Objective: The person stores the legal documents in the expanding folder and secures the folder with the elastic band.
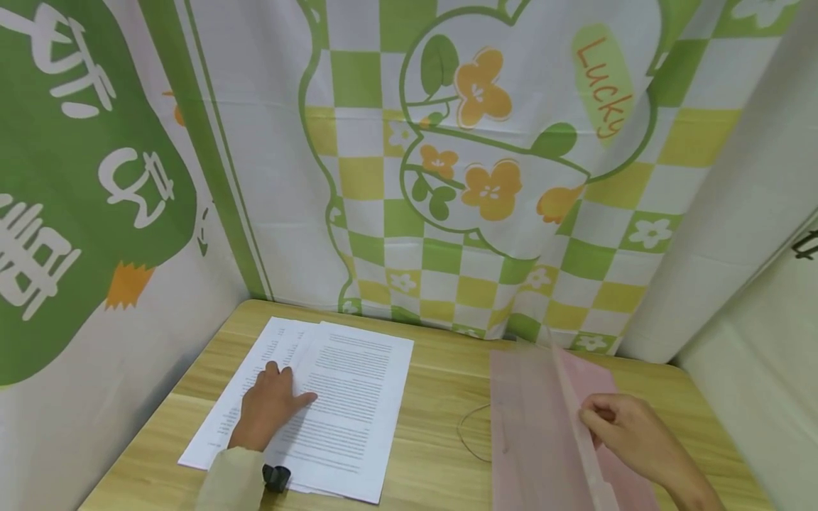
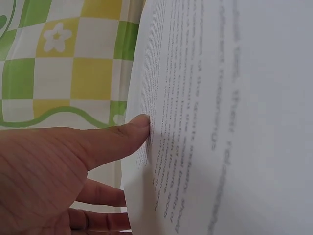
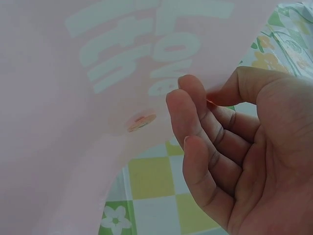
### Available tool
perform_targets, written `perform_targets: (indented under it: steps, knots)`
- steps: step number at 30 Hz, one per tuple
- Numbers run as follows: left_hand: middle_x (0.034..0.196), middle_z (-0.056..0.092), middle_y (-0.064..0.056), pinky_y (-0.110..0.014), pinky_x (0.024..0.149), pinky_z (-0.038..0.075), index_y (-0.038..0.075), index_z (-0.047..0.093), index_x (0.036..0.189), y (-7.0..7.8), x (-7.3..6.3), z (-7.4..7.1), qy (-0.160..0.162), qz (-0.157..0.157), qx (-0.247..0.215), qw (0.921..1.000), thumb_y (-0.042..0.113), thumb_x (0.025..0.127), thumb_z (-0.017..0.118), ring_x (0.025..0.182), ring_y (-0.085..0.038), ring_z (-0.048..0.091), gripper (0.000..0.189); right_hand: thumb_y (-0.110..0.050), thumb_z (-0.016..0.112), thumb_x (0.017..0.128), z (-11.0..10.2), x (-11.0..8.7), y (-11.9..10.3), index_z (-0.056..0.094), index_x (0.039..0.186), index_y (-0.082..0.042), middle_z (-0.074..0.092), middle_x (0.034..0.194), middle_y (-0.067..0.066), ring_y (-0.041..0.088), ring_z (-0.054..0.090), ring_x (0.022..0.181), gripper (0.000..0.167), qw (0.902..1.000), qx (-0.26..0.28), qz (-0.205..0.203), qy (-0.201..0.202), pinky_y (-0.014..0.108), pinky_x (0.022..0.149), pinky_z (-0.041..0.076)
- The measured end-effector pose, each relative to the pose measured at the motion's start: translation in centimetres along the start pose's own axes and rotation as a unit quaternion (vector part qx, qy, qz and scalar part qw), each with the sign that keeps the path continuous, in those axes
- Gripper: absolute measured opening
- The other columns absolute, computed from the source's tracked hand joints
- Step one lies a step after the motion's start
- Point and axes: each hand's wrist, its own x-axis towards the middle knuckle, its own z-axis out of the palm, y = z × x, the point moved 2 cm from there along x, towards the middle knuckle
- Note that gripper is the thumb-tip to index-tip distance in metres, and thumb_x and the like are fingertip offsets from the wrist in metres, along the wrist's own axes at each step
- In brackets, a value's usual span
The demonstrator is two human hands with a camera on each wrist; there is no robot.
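Printed sheets [image 1: 358, 369] lie partly overlapping on the left of the table. My left hand [image 1: 268, 408] rests on them with its fingers spread, the thumb lying over the right sheet's print. In the left wrist view, the thumb of the left hand [image 2: 78, 152] touches a printed page [image 2: 190, 98], and the other fingertips are hidden by its edge. On the right, a pink translucent folder [image 1: 530, 426] stands partly opened. My right hand [image 1: 629, 433] pinches the edge of its raised cover. Pale lettering shows on the folder [image 3: 58, 137] beside the right hand [image 3: 230, 142].
A thin cord loop [image 1: 463, 429] sticks out from the folder's left side. The wooden table [image 1: 441, 383] meets a green and yellow checked curtain [image 1: 409, 234] at the back. A black wrist strap piece [image 1: 276, 477] sits by the left sleeve [image 1: 231, 479].
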Motion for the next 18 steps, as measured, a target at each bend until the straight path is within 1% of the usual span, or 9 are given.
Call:
perform_targets:
  steps: [6,12,14,18]
  knots:
    - [0.097,0.048,-0.023,-0.051,0.064,0.051,-0.016,0.060,0.105,0.05,0.10,-0.19,0.013,0.002,-0.009,0.9999,0.028,0.086,0.085,0.085,-0.036,0.053,0.054,-0.012,0.061,0.101,-0.01,-0.02,0.00,0.063,0.075,-0.020,0.057,0.063,-0.011,0.008,0.059,0.064,0.028,1.0000,-0.004,-0.001,0.007,0.026,0.061,0.046]
    - [0.098,0.050,-0.024,-0.051,0.069,0.050,-0.018,0.060,0.109,0.25,0.57,-0.17,0.022,-0.001,-0.013,0.9997,0.022,0.082,0.088,0.087,-0.036,0.054,0.056,-0.010,0.061,0.101,-0.07,-0.05,0.27,0.065,0.076,-0.020,0.057,0.064,-0.012,0.007,0.059,0.064,0.027,0.9999,0.000,-0.005,0.015,0.026,0.060,0.047]
    - [0.098,0.051,-0.024,-0.051,0.070,0.050,-0.017,0.059,0.111,0.27,0.70,-0.09,0.021,-0.003,-0.014,0.9997,0.022,0.082,0.089,0.088,-0.037,0.054,0.057,-0.009,0.061,0.101,-0.11,-0.09,0.37,0.065,0.076,-0.021,0.057,0.064,-0.012,0.007,0.059,0.063,0.027,0.9997,-0.003,-0.011,0.020,0.026,0.060,0.047]
    - [0.099,0.054,-0.025,-0.053,0.069,0.051,-0.016,0.057,0.116,0.14,0.74,-0.03,0.016,-0.010,-0.026,0.9995,0.021,0.082,0.089,0.089,-0.038,0.056,0.060,-0.011,0.061,0.102,-0.16,-0.11,0.53,0.064,0.076,-0.021,0.057,0.064,-0.012,0.008,0.059,0.063,0.028,0.9998,-0.002,-0.009,0.020,0.026,0.059,0.047]
